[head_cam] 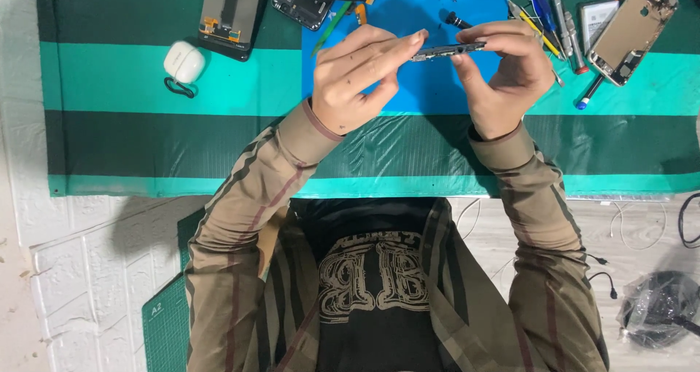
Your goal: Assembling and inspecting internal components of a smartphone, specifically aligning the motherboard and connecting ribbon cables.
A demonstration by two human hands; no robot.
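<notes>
I'm holding a slim dark phone part [446,50] edge-on above the blue work mat [437,88], so I can't tell whether it is a frame or a board. My right hand [503,69] is pinching its right end between thumb and fingertips, and my left hand [361,69] is closing on its left end, the fingers [394,48] stretched out flat along it and touching the tip.

Working outward from the blue work mat: at its far edge a black phone housing [310,0] with an orange flex cable is lying opened up. Just to the left of the mat a screen assembly [232,11] is lying back side up, and further left a white earbud case [184,61] is sitting on the green striped cloth [146,139]. To the right of the mat I'm seeing a cluster of screwdrivers and tweezers [554,18], then a gold phone shell [633,29] stripped of its cover, well apart from my hands.

Judging by this, the teardown looks well advanced: several phones are already lying in pieces, and the part in my hands is out of its body. Nothing here shows any piece going back together
</notes>
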